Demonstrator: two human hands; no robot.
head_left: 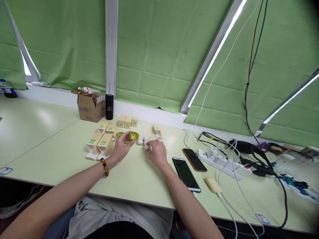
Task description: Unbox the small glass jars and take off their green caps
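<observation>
With its thumb and fingers, my left hand (122, 146) grips a small green square tray (134, 136), its hollow side facing up. More green pieces lie just behind that hand, partly hidden by it. My right hand (157, 152) is closed in a pinch on a small white piece (147, 146), mostly covered by the fingers, so its kind is unclear. Between the hands sit several small white blocks (140, 141), perhaps plugs. Open beige boxes (105, 143) with green square labels stand left of my left hand, close to it.
Small closed boxes (128, 122) and a black bottle (109, 107) stand toward the back, beside a cardboard carton (91, 108). Right of my right arm lie a white-edged phone (186, 174), another phone (194, 160), a yellow power bank (213, 185) and a power strip (225, 164) with tangled cables.
</observation>
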